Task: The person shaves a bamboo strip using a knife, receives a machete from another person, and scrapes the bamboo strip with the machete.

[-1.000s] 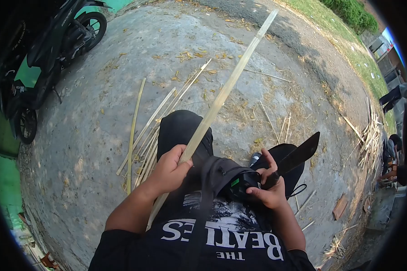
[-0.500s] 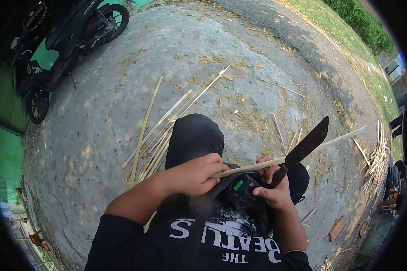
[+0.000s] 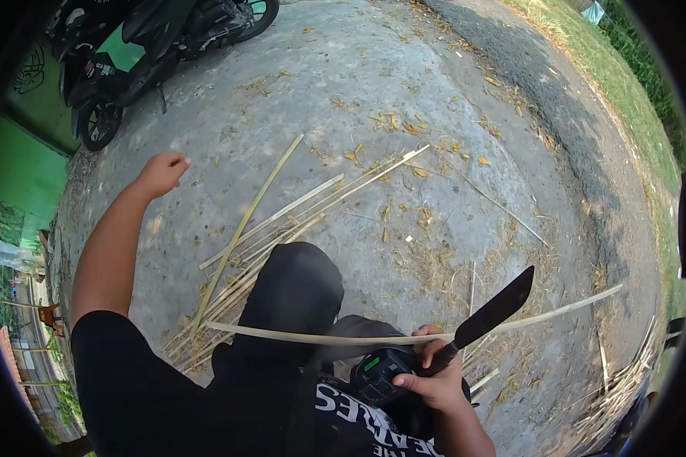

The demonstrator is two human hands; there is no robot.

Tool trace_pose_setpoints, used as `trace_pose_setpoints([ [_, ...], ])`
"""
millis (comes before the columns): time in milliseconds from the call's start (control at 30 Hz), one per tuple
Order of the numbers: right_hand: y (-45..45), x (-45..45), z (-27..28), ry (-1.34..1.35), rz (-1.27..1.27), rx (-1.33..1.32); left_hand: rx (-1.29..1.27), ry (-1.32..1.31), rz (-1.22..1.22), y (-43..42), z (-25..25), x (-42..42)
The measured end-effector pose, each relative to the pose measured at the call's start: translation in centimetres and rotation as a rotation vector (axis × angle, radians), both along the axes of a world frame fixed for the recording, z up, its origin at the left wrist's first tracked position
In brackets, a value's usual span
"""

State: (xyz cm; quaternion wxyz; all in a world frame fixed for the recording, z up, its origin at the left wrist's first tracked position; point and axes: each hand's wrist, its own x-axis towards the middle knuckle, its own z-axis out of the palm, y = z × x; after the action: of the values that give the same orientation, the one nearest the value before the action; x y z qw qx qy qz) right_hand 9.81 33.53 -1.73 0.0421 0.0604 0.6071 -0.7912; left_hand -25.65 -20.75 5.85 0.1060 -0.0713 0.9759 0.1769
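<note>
My right hand (image 3: pixel 440 378) is closed around the handle of a machete (image 3: pixel 498 307), whose dark blade points up and to the right. The same hand grips a long, pale bamboo strip (image 3: pixel 282 333), which runs across my knees from left to right and passes behind the blade. My left hand (image 3: pixel 162 175) is held out at the far left, above the concrete and away from the strip. Its fingers are curled together, and I see nothing in them. A black device with a green label (image 3: pixel 381 375) sits at my chest beside my right hand.
Several bamboo strips (image 3: pixel 263 244) lie on the concrete ground (image 3: pixel 183 228) to the left of my knee. Another pile of strips (image 3: pixel 621 392) lies at the far right. Parked motorcycles (image 3: pixel 145 53) stand at upper left. Dry leaves (image 3: pixel 389 122) are scattered ahead.
My left hand has let go of the strip and swung out to the upper left. The strip's left end now shows over my knee. My right hand keeps hold of machete and strip.
</note>
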Motion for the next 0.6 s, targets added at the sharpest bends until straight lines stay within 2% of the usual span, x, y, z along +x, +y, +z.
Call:
trace_pose_setpoints([
  [33, 1.1, -1.3, 1.3, -0.05, 0.004, 0.0, -0.049, -0.053, 0.168, -5.5, -2.2, 4.0],
  [100, 2.9, -4.5, 4.2, -0.095, 0.049, 0.019, -0.199, -0.284, 0.408, -12.3, -4.3, 18.0],
  [133, 3.6, -6.4, 5.7, -0.086, 0.085, 0.045, -0.341, -0.575, 0.398, -16.3, -6.0, 26.4],
  [167, 3.7, -7.8, 7.2, -0.09, 0.115, 0.064, -0.421, -0.903, 0.533, -15.4, -5.3, 34.1],
  [200, 4.2, -9.4, 8.4, -0.095, 0.174, 0.06, -0.405, -1.103, 0.718, -14.2, -5.5, 42.1],
  [300, 2.7, -14.6, 14.6, -0.122, 0.327, 0.085, -0.029, -1.465, 1.148, -4.1, -0.4, 55.6],
  [367, 1.2, -17.9, 18.9, -0.098, 0.497, 0.181, 0.381, -1.353, 1.386, 0.6, -1.5, 64.3],
  [400, -0.4, -19.4, 21.5, -0.144, 0.561, 0.173, 0.568, -1.263, 1.412, 3.5, -1.9, 67.0],
  [433, -1.1, -21.0, 22.6, -0.05, 0.67, 0.221, 0.61, -1.213, 1.551, 7.0, 0.1, 65.7],
  [467, -2.1, -22.5, 23.5, 0.048, 0.781, 0.261, 0.627, -1.174, 1.497, 9.0, 0.2, 66.8],
  [533, -6.8, -24.6, 28.1, -0.053, 0.863, 0.27, 0.639, -1.095, 1.387, 12.6, -0.5, 69.4],
  [600, -10.6, -26.6, 30.0, -0.034, 0.955, 0.264, 0.344, -0.817, 1.651, 15.3, 0.0, 67.6],
])
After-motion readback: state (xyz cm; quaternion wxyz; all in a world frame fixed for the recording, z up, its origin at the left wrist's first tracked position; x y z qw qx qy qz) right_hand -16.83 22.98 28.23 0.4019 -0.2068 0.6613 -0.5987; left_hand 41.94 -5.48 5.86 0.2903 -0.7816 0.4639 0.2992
